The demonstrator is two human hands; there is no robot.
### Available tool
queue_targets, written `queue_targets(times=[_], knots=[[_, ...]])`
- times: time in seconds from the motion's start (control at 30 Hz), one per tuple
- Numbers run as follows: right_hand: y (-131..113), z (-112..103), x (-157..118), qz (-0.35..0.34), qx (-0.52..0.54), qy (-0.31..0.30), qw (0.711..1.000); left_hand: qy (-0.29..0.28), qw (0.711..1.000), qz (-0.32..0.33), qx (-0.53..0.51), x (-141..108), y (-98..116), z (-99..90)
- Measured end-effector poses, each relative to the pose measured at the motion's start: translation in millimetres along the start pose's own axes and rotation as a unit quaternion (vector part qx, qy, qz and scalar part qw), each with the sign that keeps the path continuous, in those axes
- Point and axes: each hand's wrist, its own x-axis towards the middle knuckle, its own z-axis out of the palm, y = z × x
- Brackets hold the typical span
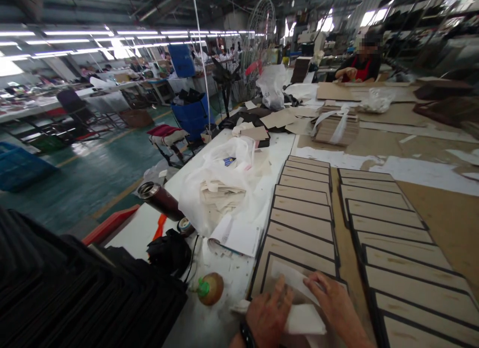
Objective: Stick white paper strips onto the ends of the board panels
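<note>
My left hand, with a dark band at the wrist, is closed around a folded bundle of thin white sheets; parts of the bundle stick out on both sides of it. My right hand pinches the edge of a thin white sheet between thumb and fingers. That sheet lies over the nearest beige panel, which has a black border. Beyond it, more such panels overlap in a row, with a second row on the right.
Left of the panels are an open plastic bag of pale pieces, a booklet, a dark flask and a round brown bottle with a green top. Black stacked pieces fill the lower left. A co-worker sits across the table.
</note>
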Motion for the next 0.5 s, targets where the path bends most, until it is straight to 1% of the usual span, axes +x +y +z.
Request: queue_targets(times=[0.1,0.17,0.27,0.37,0.5], knots=[[-3.2,-3.0,3.6,0.005,-0.003,0.001,1.0,-0.058,0.998,-0.016,-0.007,8.0,-4.2,-7.5],[-4.3,-3.9,6.3,0.007,-0.009,0.001,1.0,-0.085,0.996,-0.021,-0.013,11.6,-7.3,-10.4],[-5.4,-3.1,11.2,0.012,-0.027,-0.001,1.0,-0.117,0.992,-0.031,-0.025,13.6,-11.5,-11.5],[-7.9,-3.8,14.6,0.017,-0.04,-0.012,0.999,-0.157,0.985,-0.058,-0.034,13.1,-13.6,-11.2],[-5.1,-14.4,12.9,0.066,-0.058,-0.003,0.996,-0.192,0.977,-0.08,-0.054,13.8,-13.6,-12.9]])
